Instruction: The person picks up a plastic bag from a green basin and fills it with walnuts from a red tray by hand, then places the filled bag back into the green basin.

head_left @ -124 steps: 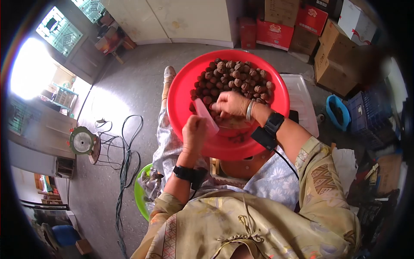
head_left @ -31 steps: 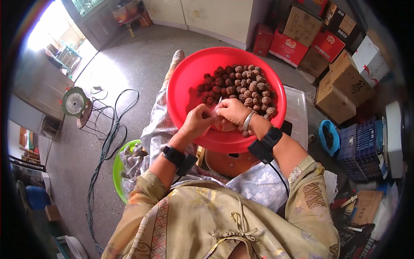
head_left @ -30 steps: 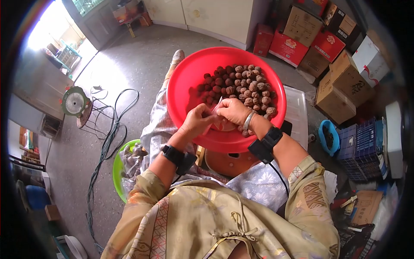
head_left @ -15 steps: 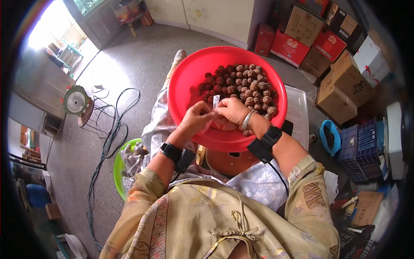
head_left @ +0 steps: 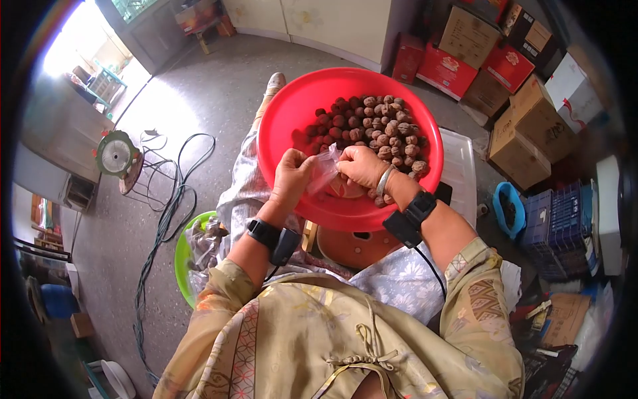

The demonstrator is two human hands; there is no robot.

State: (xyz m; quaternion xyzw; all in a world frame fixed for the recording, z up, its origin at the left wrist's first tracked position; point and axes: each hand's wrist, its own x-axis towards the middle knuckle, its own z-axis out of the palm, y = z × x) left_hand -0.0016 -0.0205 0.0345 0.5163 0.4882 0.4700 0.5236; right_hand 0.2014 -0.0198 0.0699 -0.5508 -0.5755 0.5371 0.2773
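Observation:
A small clear plastic bag (head_left: 323,171) is stretched between my two hands, above the near side of a red basin (head_left: 282,126). My left hand (head_left: 292,178) pinches the bag's left edge between thumb and fingers. Its other edge is gripped by my right hand (head_left: 363,166), which wears a bracelet at the wrist. Many brown walnuts (head_left: 389,130) lie loose in the basin, mostly at its far and right side, just beyond my right hand. Whether anything is inside the bag I cannot make out.
A green basin (head_left: 181,259) holding plastic bags stands on the floor at my left. Dark cables (head_left: 176,199) run across the floor near a round fan-like device (head_left: 118,159). Cardboard boxes (head_left: 525,133), a blue basket (head_left: 508,211) and dark crates (head_left: 555,223) are on the right.
My hands have moved apart, the left one shifting left. The plastic bag, bunched between the fingers before, is now spread out between them.

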